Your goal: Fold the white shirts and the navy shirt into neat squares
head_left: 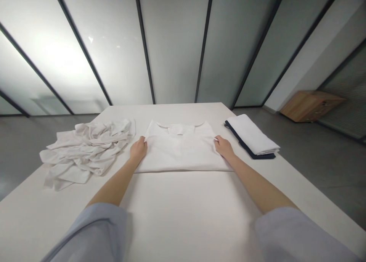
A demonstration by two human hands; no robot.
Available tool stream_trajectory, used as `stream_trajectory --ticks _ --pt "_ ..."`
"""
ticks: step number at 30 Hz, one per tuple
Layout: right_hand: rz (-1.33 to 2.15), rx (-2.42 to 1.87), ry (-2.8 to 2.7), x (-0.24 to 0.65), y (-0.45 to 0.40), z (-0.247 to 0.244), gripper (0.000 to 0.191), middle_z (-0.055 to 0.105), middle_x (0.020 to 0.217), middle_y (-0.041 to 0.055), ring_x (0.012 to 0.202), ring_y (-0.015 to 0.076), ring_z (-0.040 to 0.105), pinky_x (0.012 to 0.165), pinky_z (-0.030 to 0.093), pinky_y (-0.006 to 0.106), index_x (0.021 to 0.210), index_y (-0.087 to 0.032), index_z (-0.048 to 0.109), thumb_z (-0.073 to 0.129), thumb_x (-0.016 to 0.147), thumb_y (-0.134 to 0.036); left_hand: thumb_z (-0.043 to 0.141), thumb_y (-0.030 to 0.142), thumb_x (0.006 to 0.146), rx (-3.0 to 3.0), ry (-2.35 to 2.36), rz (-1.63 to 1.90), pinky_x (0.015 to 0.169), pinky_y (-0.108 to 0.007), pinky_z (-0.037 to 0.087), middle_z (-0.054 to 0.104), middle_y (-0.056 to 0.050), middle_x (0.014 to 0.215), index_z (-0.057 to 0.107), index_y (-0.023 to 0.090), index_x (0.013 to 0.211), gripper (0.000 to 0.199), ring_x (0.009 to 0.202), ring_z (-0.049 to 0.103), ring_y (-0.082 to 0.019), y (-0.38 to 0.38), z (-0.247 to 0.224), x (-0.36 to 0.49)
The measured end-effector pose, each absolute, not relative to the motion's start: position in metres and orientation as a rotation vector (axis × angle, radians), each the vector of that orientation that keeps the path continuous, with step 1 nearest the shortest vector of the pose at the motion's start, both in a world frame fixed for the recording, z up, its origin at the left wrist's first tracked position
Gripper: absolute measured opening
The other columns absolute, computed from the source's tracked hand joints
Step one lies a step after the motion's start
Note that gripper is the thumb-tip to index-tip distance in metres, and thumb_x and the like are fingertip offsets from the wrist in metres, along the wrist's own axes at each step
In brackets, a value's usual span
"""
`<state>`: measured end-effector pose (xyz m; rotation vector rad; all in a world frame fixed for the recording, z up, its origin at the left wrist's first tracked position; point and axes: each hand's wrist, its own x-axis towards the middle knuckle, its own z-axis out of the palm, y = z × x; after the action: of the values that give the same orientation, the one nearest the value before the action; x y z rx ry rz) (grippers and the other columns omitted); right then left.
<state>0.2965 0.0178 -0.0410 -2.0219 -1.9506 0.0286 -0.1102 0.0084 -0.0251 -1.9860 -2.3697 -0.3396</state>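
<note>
In the head view, the left hand (138,149) and right hand (224,147) stand well apart, each pinching a side edge of a folded white shirt (180,151) lying between them on a white table (183,224), its collar beyond the hands. Past the left hand lies a crumpled white garment (85,152). Past the right hand sits a folded white stack (251,135) with a navy edge. Pale blue sleeves (91,231) cover both forearms near the camera. A wooden cabinet (310,106) stands on the floor far beyond the right hand.
</note>
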Motion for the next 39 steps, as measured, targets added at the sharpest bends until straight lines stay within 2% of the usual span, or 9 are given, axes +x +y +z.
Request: stream_trajectory --ticks 4,8,12,15,19,25,31,39 --pt "-0.014 -2.049 -1.958 0.307 -0.009 -0.041 0.030 0.071 0.090 0.0107 0.085 0.0239 0.065 0.068 0.039 0.028 0.109 -0.016 0.061 0.038 0.091 -0.025 0.031 0.025 0.093 -2.023 -2.332 -0.328 0.075 -0.031 0.045 0.071 -0.012 0.094 0.051 0.018 0.117 0.031 0.092 0.067 -0.025 -0.011 -0.026 -0.119" --pt "0.088 -2.022 -1.878 0.322 -0.027 -0.040 0.034 0.070 0.080 0.0091 0.078 0.0239 0.063 0.066 0.039 0.029 0.104 -0.016 0.063 0.033 0.092 -0.029 0.031 0.028 0.094 -2.065 -2.274 -0.563 0.076 -0.030 0.045 0.071 -0.010 0.096 0.053 0.018 0.115 0.032 0.093 0.066 -0.025 -0.024 -0.028 -0.135" --pt "0.130 -1.948 -1.755 0.334 -0.023 -0.033 0.036 0.070 0.092 0.0133 0.089 0.0242 0.063 0.075 0.043 0.029 0.105 -0.013 0.064 0.037 0.091 -0.031 0.031 0.032 0.094 -2.064 -2.195 -0.707 0.076 -0.031 0.045 0.070 -0.010 0.093 0.053 0.018 0.117 0.036 0.091 0.066 -0.025 -0.018 -0.020 -0.146" --pt "0.059 -1.959 -1.709 0.337 -0.003 -0.025 0.037 0.069 0.101 0.0153 0.098 0.0257 0.061 0.081 0.043 0.031 0.111 -0.011 0.062 0.038 0.091 -0.031 0.031 0.032 0.094 -2.078 -2.168 -0.644 0.078 -0.033 0.046 0.070 -0.009 0.091 0.051 0.017 0.122 0.037 0.091 0.066 -0.026 0.000 -0.007 -0.145" --pt "0.010 -2.035 -1.802 0.332 0.035 -0.011 0.036 0.068 0.104 0.0152 0.097 0.0252 0.061 0.082 0.043 0.030 0.112 -0.012 0.061 0.035 0.094 -0.029 0.030 0.030 0.094 -2.110 -2.165 -0.517 0.080 -0.034 0.045 0.070 -0.011 0.093 0.048 0.017 0.124 0.037 0.094 0.065 -0.026 0.037 0.007 -0.138" --pt "0.121 -2.186 -1.957 0.319 0.068 -0.012 0.034 0.067 0.109 0.0187 0.101 0.0261 0.062 0.079 0.041 0.029 0.113 -0.009 0.060 0.035 0.095 -0.024 0.025 0.031 0.097 -2.193 -2.295 -0.326 0.079 -0.032 0.045 0.070 -0.015 0.100 0.048 0.018 0.120 0.035 0.099 0.065 -0.026 0.073 -0.003 -0.132" --pt "-0.038 -2.200 -1.895 0.313 0.053 -0.032 0.038 0.069 0.097 0.0164 0.093 0.0261 0.064 0.073 0.039 0.030 0.115 -0.011 0.057 0.028 0.097 -0.028 0.027 0.031 0.095 -2.090 -2.298 -0.194 0.075 -0.033 0.045 0.070 -0.016 0.096 0.048 0.018 0.118 0.034 0.096 0.066 -0.028 0.056 -0.026 -0.129" --pt "-0.096 -2.187 -1.948 0.315 0.002 -0.038 0.037 0.070 0.086 0.0142 0.083 0.0257 0.064 0.066 0.038 0.030 0.113 -0.013 0.056 0.028 0.097 -0.031 0.029 0.030 0.092 -2.104 -2.284 -0.250 0.075 -0.035 0.046 0.070 -0.013 0.087 0.050 0.018 0.116 0.034 0.087 0.066 -0.028 0.004 -0.035 -0.139"
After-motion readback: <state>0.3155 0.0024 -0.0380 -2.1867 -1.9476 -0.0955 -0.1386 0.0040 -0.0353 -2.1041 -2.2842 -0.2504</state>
